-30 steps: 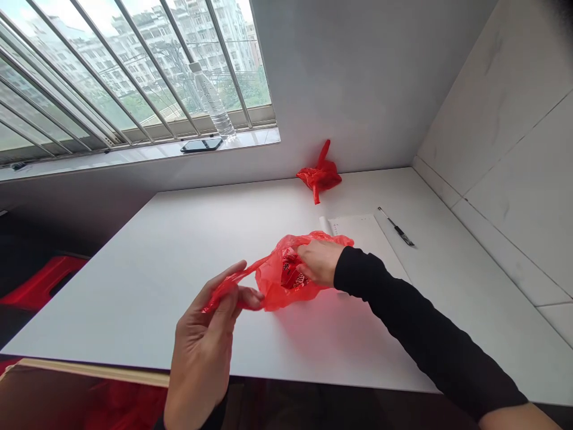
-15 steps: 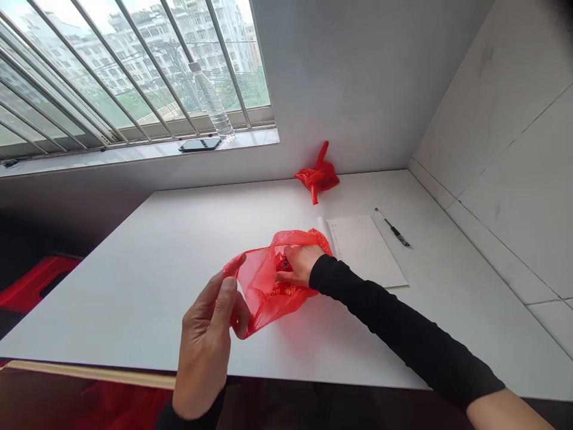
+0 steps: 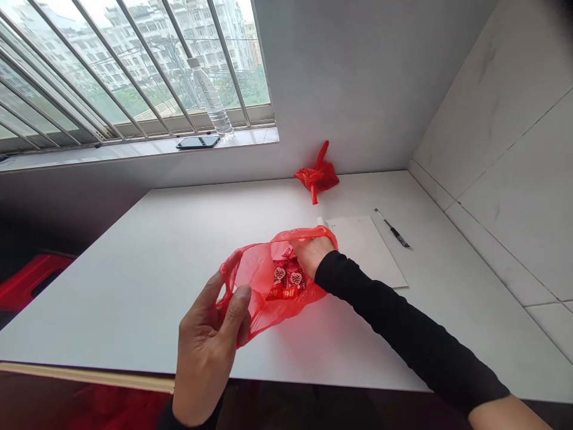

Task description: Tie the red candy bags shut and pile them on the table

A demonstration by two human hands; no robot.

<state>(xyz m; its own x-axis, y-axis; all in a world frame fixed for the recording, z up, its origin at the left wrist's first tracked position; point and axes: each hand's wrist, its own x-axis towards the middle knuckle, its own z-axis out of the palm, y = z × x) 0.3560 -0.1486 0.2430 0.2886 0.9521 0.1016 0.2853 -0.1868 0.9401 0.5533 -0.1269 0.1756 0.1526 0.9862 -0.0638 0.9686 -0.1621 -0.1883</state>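
A thin red plastic bag [image 3: 264, 316] lies on the white table with its mouth held wide. My left hand [image 3: 212, 334] grips the bag's left rim between thumb and fingers. Inside, several red-wrapped candies [image 3: 289, 278] with pale printed characters are heaped together. Reaching in from the right, my right hand [image 3: 316, 254] is at the far side of the heap. Its fingers are hidden in the bag and behind the wrappers, so I cannot see what they hold.
A knotted red bag [image 3: 319, 176] sits against the wall. Right of the open bag lie a notepad [image 3: 371, 251] and a black pen [image 3: 393, 229]. On the windowsill are a phone [image 3: 197, 143] and a water bottle [image 3: 212, 101]. A red stool [image 3: 27, 280] stands at the left.
My right hand has moved deeper toward the bag's far side, uncovering more candies. The left hand has shifted slightly, still on the rim.
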